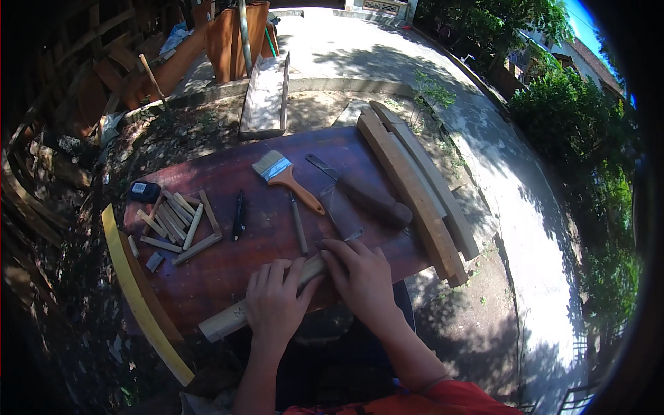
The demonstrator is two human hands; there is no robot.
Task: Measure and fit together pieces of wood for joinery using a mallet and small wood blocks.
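Note:
My left hand (277, 297) grips a pale wooden bar (221, 318) lying diagonally along the near edge of the dark red tabletop (180, 277). My right hand (356, 277) holds its upper right end, fingers bent over the wood. Just beyond the hands are a slim rod-like tool (297, 221), a dark flat plate (340, 211) and a dark wooden tool with a metal blade (373, 204). Farther back are an orange-handled paintbrush (297, 190) and a black pen-like tool (239, 214).
At left are several small sticks (176, 221), a black tape measure (144, 191) and a long yellow board (145, 297). Long timber pieces (408, 194) line the right side. Behind stand a wooden trough (265, 93) and leaning brown boards (228, 41); a paved path (519, 228) runs along the right.

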